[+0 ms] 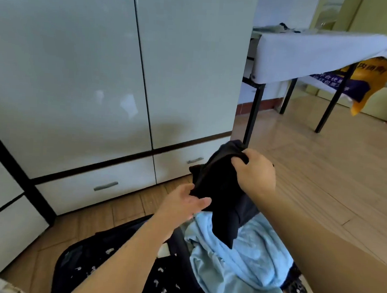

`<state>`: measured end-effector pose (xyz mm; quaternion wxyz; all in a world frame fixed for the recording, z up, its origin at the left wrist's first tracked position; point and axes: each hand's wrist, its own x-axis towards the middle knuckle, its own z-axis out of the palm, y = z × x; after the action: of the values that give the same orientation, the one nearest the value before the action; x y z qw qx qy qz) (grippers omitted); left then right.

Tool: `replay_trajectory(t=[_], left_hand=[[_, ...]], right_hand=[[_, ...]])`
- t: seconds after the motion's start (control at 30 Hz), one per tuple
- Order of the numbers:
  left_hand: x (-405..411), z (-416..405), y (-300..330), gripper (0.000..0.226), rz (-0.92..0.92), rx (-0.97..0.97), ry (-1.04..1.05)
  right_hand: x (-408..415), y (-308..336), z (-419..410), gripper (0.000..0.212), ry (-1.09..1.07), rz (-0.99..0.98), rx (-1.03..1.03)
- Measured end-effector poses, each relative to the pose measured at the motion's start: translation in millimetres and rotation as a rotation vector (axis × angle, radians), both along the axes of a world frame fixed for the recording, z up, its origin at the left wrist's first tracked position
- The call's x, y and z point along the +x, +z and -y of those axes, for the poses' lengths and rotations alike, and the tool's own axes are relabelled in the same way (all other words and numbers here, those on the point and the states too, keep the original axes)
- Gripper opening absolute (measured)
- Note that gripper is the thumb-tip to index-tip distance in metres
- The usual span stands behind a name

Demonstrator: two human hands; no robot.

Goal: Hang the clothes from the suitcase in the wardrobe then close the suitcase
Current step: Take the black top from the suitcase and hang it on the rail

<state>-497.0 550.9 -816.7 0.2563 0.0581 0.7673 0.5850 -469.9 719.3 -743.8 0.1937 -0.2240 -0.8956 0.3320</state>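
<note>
R fingers are curled tight over the top edge of the black garment, bunching it — solid hold, that hand carries the weight. L fingers mostly straight, thumb side against the garment's lower left edge, touching more than gripping; can't tell if anything's pinched underneath.

Right hand is above and right of the left hand. Garment hangs between them, its tail draping down onto the light blue garment, which lies heaped in the open suitcase on the floor, lid side toward the wardrobe.

Wardrobe doors look closed, right ahead. No hanger in view.

Tips for this step, imo:
- Lift w/ R till the tail clears the blue piece, else you drag it out too.
- Use L to find a shoulder seam or waistband, not mid-fabric. Right now it's a wad; shake it out so you know which end is up.
- You need one hand free for the door. Shift the garment fully to R or over the forearm before reaching.
- Don't step on the suitcase lid, it's btwn you and the doors.

Progress: early, at least 2 pieces unhung, suitcase open.
</note>
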Motion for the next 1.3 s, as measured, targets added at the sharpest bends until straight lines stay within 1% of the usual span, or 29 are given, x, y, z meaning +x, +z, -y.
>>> replay_trajectory(t=[0.07, 0.1, 0.13, 0.17, 0.2, 0.27, 0.3, 0.33, 0.4, 0.43, 0.5, 0.53, 0.57, 0.6, 0.67, 0.7, 0.73, 0.77, 0.83, 0.87, 0.93, 0.97, 1.0, 1.07, 1.1, 1.17, 1.2, 1.23, 1.3], left_hand=[[-1, 7, 57, 0.104, 0.003, 0.161, -0.075], [-1, 8, 86, 0.118, -0.015, 0.201, -0.095], [-2, 8, 116, 0.126, -0.059, 0.181, -0.096], [-2, 10, 150, 0.126, -0.127, 0.129, -0.079], [-2, 12, 175, 0.113, -0.187, 0.096, -0.027], [-7, 22, 235, 0.056, -0.239, 0.103, 0.148], [-8, 28, 261, 0.039, -0.215, 0.136, 0.209], [-7, 37, 286, 0.033, -0.188, 0.18, 0.25], [-6, 54, 341, 0.035, -0.149, 0.252, 0.333], [-2, 60, 364, 0.039, -0.143, 0.288, 0.369], [4, 70, 409, 0.048, -0.111, 0.364, 0.423], [6, 77, 436, 0.051, -0.089, 0.402, 0.448], [12, 85, 461, 0.052, -0.072, 0.438, 0.462], [19, 92, 486, 0.052, -0.066, 0.457, 0.472], [34, 104, 528, 0.05, -0.051, 0.517, 0.484], [40, 111, 550, 0.047, -0.049, 0.547, 0.483], [47, 116, 567, 0.044, -0.05, 0.565, 0.47], [55, 120, 588, 0.041, -0.043, 0.579, 0.44], [68, 131, 628, 0.037, -0.066, 0.53, 0.387], [71, 136, 641, 0.034, -0.109, 0.448, 0.376], [77, 149, 668, 0.029, -0.181, 0.346, 0.387], [78, 155, 677, 0.027, -0.188, 0.331, 0.385], [83, 165, 689, 0.027, -0.168, 0.371, 0.375], [93, 183, 708, 0.026, -0.089, 0.536, 0.311], [100, 190, 719, 0.026, -0.083, 0.569, 0.253], [110, 198, 733, 0.035, -0.171, 0.417, 0.125], [116, 198, 736, 0.038, -0.243, 0.326, 0.122], [120, 200, 736, 0.04, -0.318, 0.256, 0.183], [127, 207, 733, 0.039, -0.453, 0.213, 0.34]], right_hand=[[-9, 55, 22, 0.027, 0.045, -0.051, -0.063], [-12, 83, 34, 0.028, 0.061, -0.065, -0.106], [-15, 110, 45, 0.028, 0.074, -0.084, -0.162], [-19, 140, 57, 0.027, 0.089, -0.107, -0.218], [-19, 162, 67, 0.025, 0.114, -0.133, -0.264], [-22, 212, 84, 0.018, 0.206, -0.176, -0.312], [-21, 236, 90, 0.014, 0.265, -0.19, -0.311], [-18, 261, 96, 0.012, 0.33, -0.197, -0.295], [-16, 313, 105, 0.025, 0.46, -0.18, -0.277], [-16, 331, 107, 0.031, 0.475, -0.173, -0.23], [-16, 364, 104, 0.035, 0.373, -0.168, -0.064], [-16, 384, 102, 0.034, 0.314, -0.16, -0.061], [-14, 400, 99, 0.04, 0.282, -0.108, -0.154], [-8, 420, 98, 0.052, 0.284, 0.002, -0.362], [9, 458, 100, 0.071, 0.425, 0.296, -0.866], [17, 479, 101, 0.073, 0.526, 0.38, -1.062], [24, 495, 104, 0.068, 0.599, 0.386, -1.184], [32, 514, 109, 0.055, 0.657, 0.353, -1.248], [46, 556, 126, 0.022, 0.726, 0.287, -1.205], [52, 575, 135, 0.016, 0.726, 0.242, -1.112], [57, 606, 148, 0.022, 0.728, 0.109, -0.937], [59, 618, 151, 0.026, 0.689, 0.03, -0.899], [61, 632, 157, 0.026, 0.645, -0.054, -0.865], [65, 650, 166, 0.013, 0.545, -0.21, -0.749], [68, 658, 172, 0.007, 0.512, -0.272, -0.663], [76, 667, 188, 0.015, 0.506, -0.369, -0.479], [82, 671, 197, 0.018, 0.549, -0.398, -0.419], [87, 673, 206, 0.018, 0.604, -0.411, -0.388], [96, 678, 216, 0.016, 0.684, -0.412, -0.392]])
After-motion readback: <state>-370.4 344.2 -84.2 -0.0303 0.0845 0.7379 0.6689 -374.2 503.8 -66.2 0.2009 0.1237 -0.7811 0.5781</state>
